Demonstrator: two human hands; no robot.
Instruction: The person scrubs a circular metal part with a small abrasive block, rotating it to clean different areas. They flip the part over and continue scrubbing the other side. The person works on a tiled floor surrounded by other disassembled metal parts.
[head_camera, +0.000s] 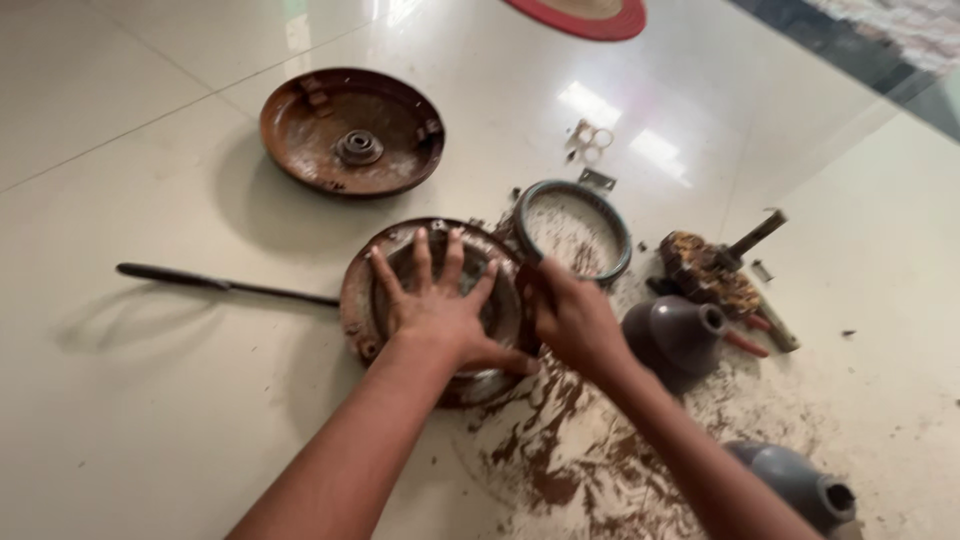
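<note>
L hand (440, 310) fingers spread flat on rusty round housing (362, 320); R hand (570, 315) fingers closed at its rim.

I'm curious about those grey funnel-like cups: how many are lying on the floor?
2. One grey cone-shaped cover lies just right of the right hand; the other sits at the bottom right corner, partly cut off. More may lie out of view.

A shallow rusty dish (352, 130) with a small hub at its centre lies on the pale tiled floor (130, 420) at eleven o'clock. At twelve o'clock, a red round mat (585, 18) is cut by the frame edge. A gunked-up gear assembly (712, 272) sits at three o'clock, a grey cone-shaped cover (672, 338) just beside it. Another grey cover (795, 484) lies at five o'clock amid brown dirt (560, 470).
</note>
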